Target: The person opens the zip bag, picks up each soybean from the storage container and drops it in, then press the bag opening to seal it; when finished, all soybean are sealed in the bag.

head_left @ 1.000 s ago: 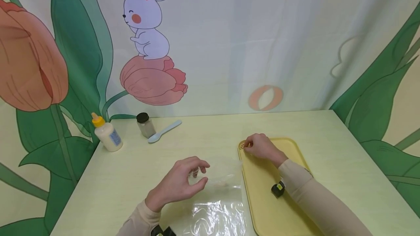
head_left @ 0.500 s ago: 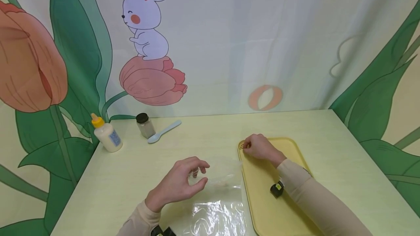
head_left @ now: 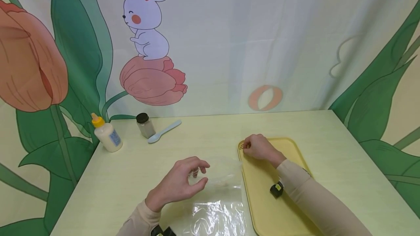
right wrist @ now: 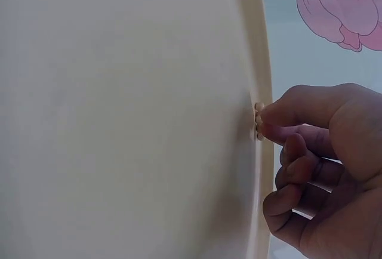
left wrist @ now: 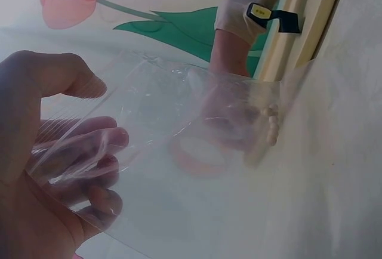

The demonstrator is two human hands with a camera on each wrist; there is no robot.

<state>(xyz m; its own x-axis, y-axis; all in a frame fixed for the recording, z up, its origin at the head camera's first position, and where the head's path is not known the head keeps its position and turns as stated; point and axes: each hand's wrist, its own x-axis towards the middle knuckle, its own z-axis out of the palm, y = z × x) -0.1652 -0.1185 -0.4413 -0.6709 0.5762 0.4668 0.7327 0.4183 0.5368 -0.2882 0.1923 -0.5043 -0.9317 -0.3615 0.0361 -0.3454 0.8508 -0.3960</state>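
My left hand [head_left: 180, 179] holds a clear plastic bag [head_left: 220, 210], thumb and fingers spread in a C shape. In the left wrist view, the bag's film [left wrist: 155, 110] stretches over the bent fingers, with ridged lines near its edge. My right hand [head_left: 260, 146] reaches into the far left corner of a yellow tray [head_left: 279, 214]. Several small, tan, bean-like pieces [right wrist: 259, 108] sit there against the raised rim. Thumb and index finger pinch at one of them; the other fingers curl loosely. The pinched piece is mostly hidden by the fingertips.
At the back left of the table [head_left: 197, 130] stand a white glue bottle [head_left: 108, 137] with a yellow cap and a small jar [head_left: 146, 126] with a black lid. A pale blue spoon [head_left: 165, 131] lies beside the jar. A printed curtain [head_left: 210, 46] hangs behind.
The right hand shifts very slightly at the tray's corner, keeping its pinch by the tan pieces. The left hand and the bag stay put.
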